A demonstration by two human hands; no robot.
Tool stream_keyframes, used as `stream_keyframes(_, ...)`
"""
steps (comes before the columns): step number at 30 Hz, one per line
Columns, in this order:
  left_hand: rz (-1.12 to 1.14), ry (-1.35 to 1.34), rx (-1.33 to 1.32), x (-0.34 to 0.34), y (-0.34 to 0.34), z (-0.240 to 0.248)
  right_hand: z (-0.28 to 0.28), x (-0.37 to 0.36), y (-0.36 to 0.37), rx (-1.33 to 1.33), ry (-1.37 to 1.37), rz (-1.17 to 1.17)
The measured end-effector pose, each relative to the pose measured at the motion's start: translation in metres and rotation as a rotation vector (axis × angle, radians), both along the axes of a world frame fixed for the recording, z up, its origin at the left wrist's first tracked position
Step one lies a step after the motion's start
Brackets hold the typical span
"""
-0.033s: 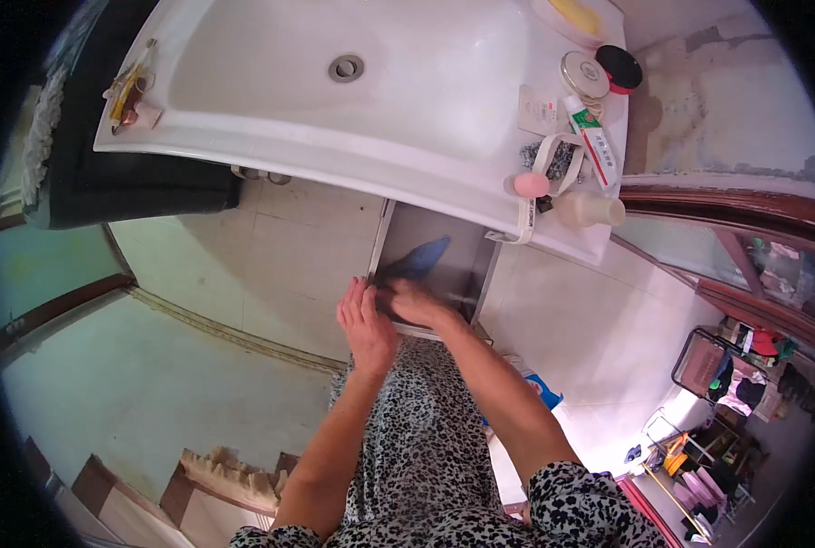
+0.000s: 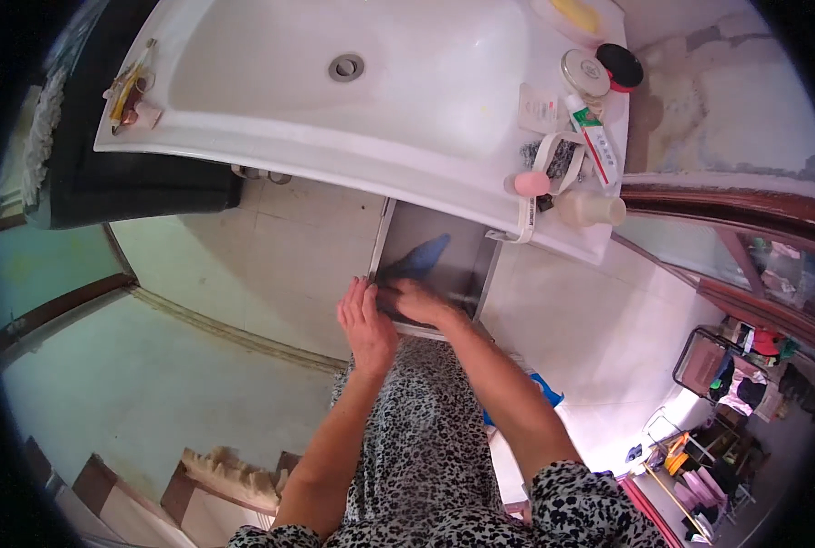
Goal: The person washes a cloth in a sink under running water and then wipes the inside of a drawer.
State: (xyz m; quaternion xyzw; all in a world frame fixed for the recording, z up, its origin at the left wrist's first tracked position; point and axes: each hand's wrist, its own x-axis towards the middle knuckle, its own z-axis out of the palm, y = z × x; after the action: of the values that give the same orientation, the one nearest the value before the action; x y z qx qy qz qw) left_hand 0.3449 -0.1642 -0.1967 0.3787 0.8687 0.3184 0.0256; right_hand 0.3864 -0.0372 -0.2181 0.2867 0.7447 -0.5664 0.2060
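An open drawer (image 2: 381, 233) with pale rims and a dark inside sticks out from under the washbasin, in front of my body. My left hand (image 2: 367, 321) is at its near left corner, with the fingers bent together over the side rim. My right hand (image 2: 416, 301) reaches down inside the drawer, close beside the left one. Under its fingers a blue cloth (image 2: 423, 257) is bunched, and one pointed end lies on the drawer bottom. The right fingertips are partly hidden by the hand and shadow.
A white washbasin (image 2: 270, 137) spans the far side. On its right end lie a toothpaste tube (image 2: 594, 142), a white strap (image 2: 528, 219), a pink-capped item (image 2: 531, 184), a beige bottle (image 2: 590, 209) and round cases. A black cabinet (image 2: 133, 187) stands left; a cluttered rack (image 2: 699, 484) is lower right.
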Motion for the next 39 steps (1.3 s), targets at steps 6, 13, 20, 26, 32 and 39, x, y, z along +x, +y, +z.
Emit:
stream_keyframes(6, 0.04, -0.072, 0.035, -0.002, -0.005, -0.004, 0.033, 0.02, 0.042, 0.494, -0.378, 0.584)
stream_keyframes(13, 0.187, -0.192, 0.165, 0.005, -0.004, 0.01, 0.011, -0.002, 0.006, 0.337, 0.091, -0.109)
stream_keyframes(20, 0.181, -0.239, 0.081, 0.004, -0.002, 0.003, 0.025, -0.002, 0.032, 0.363, -0.219, 0.519)
stream_keyframes(26, 0.182, -0.219, 0.072, 0.002, -0.003, 0.003, 0.035, 0.006, 0.045, 0.568, -0.335, 0.801)
stream_keyframes(32, 0.168, -0.192, 0.065, 0.001, -0.005, -0.003, -0.001, 0.028, 0.006, 0.639, 0.209, 0.3)
stream_keyframes(39, 0.187, -0.234, 0.066, 0.0, -0.006, -0.001, 0.024, 0.024, 0.043, 0.636, -0.148, 0.753)
